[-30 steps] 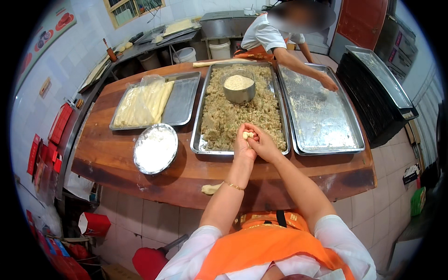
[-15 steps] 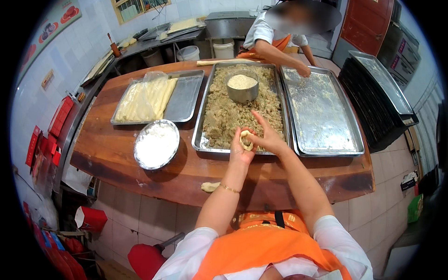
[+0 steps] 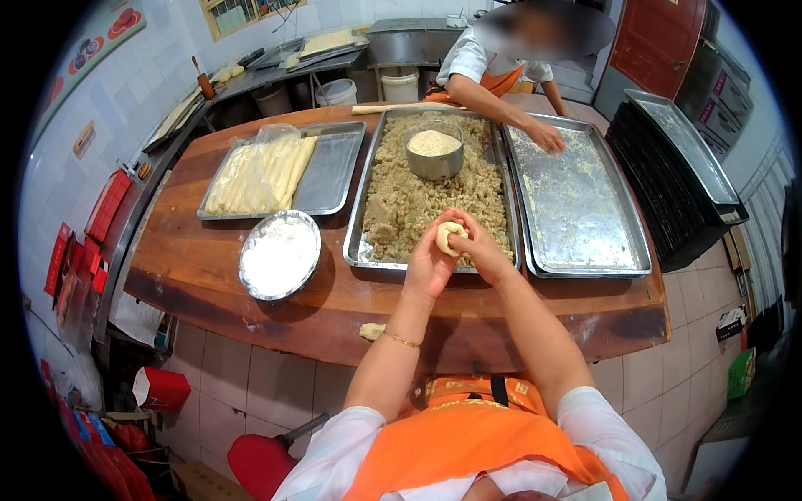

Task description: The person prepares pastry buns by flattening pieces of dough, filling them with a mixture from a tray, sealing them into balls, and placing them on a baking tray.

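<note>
My left hand (image 3: 430,260) cradles a pale dough piece (image 3: 451,236) shaped like a small cup, while fingers of my right hand (image 3: 480,249) press into it. Both hands are over the near part of a steel tray of crumbly brownish-green filling (image 3: 393,204). A round metal container (image 3: 434,167) of pale crumbs sits within that filling. To the left are a bowl of white powder (image 3: 277,257) and a tray of pale dough strips (image 3: 251,179) partly under plastic. A small dough piece (image 3: 373,331) lies at the table's near edge.
A co-worker (image 3: 501,88) reaches over a crumb-dusted tray (image 3: 576,217) on the right. Stacked dark trays (image 3: 643,192) stand beside the wooden table (image 3: 184,255). Behind are steel counters (image 3: 401,33) and white buckets (image 3: 338,93); a red seat (image 3: 255,463) is below.
The small dough piece in my hands has been opened into a rounded hollow shape, and my hands have risen slightly. The co-worker's reaching hand has moved leftward from its earlier spot.
</note>
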`<move>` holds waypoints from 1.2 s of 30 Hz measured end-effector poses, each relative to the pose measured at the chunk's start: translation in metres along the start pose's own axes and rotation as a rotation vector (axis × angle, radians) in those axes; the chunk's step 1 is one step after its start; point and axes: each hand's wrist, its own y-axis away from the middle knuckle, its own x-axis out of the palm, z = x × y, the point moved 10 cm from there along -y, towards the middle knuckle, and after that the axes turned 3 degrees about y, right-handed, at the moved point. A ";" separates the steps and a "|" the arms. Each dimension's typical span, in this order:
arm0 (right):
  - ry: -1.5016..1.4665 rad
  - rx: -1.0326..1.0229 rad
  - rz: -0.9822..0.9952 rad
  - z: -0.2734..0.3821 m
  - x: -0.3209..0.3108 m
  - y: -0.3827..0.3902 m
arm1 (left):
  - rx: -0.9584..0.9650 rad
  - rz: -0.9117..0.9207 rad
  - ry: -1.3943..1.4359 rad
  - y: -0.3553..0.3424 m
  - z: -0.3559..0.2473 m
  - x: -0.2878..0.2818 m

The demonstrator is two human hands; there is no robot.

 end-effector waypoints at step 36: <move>0.772 -0.444 0.222 0.053 0.025 0.027 | -0.131 -0.048 -0.011 0.037 0.022 0.013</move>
